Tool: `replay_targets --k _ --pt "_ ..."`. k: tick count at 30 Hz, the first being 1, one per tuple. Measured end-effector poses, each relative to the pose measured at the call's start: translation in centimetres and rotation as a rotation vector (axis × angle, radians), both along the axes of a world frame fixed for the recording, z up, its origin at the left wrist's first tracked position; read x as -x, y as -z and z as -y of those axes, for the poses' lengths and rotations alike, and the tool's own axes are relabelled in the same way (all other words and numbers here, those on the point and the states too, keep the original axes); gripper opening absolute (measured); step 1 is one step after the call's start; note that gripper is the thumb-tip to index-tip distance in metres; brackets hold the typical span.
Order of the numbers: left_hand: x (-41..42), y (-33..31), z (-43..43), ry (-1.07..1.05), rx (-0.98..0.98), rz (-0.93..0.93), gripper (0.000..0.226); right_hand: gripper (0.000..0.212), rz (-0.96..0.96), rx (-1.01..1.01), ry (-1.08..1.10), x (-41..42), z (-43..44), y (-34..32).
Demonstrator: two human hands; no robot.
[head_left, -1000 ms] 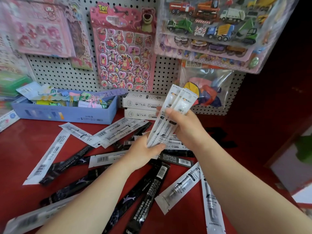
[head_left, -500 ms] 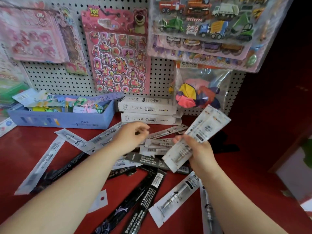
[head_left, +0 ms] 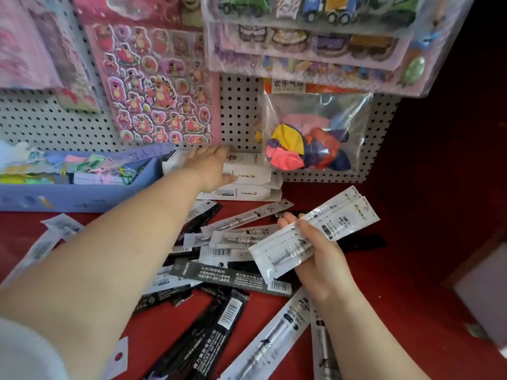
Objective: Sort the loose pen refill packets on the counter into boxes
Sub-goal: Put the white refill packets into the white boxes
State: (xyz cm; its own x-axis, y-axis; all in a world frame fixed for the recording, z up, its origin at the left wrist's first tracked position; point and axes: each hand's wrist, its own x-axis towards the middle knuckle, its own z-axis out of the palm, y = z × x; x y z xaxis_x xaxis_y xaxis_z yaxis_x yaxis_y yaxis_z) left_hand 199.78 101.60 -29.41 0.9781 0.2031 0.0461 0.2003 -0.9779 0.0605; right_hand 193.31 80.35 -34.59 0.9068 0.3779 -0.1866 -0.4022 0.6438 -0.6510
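1. Left hand has gone from hovering over the pile half a second ago to the top white box at the back of the counter. Its fingers lie fairly straight on the lid and the thumb runs along the front face. It's blurred, so no clear grip is visible.
2. Right hand hasn't really shifted. Its fingers are curled round the bundle of white packets, which is held tilted just above the pile, right of centre. A second ago both hands had that bundle upright; now only the right one holds it.
3. Head camera has moved in closer and the boxes look bigger.
4. Progress looks early. No packet is visibly inside a box. The top white box sits on the lower white box against the pegboard. Flaps stick out at their right ends, but I can't tell if either box is open.
5. Done so far: one batch of white packets gathered in hand.
6. Left to do: the loose pile. Black packets and loose white packets overlap mid-counter, and more lie scattered toward the near edge and the left.
7. My guess is the left hand is fetching the box for the bundle.
8. Blue tray at back left appears uninvolved.
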Motion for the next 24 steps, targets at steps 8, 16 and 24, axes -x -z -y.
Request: replay_targets --k 8,16,24 --pt "1.3 -0.2 -0.6 0.034 0.039 0.082 0.078 0.012 0.024 0.010 0.115 -0.6 0.9 -0.4" --pt "6.8 -1.4 -1.0 -0.021 0.122 0.159 0.074 0.012 0.113 0.069 0.188 0.0 0.9 -1.4" --pt "15.6 -3.0 -0.7 -0.074 0.359 0.288 0.061 0.013 0.262 0.148 0.108 3.6 1.1 -5.2"
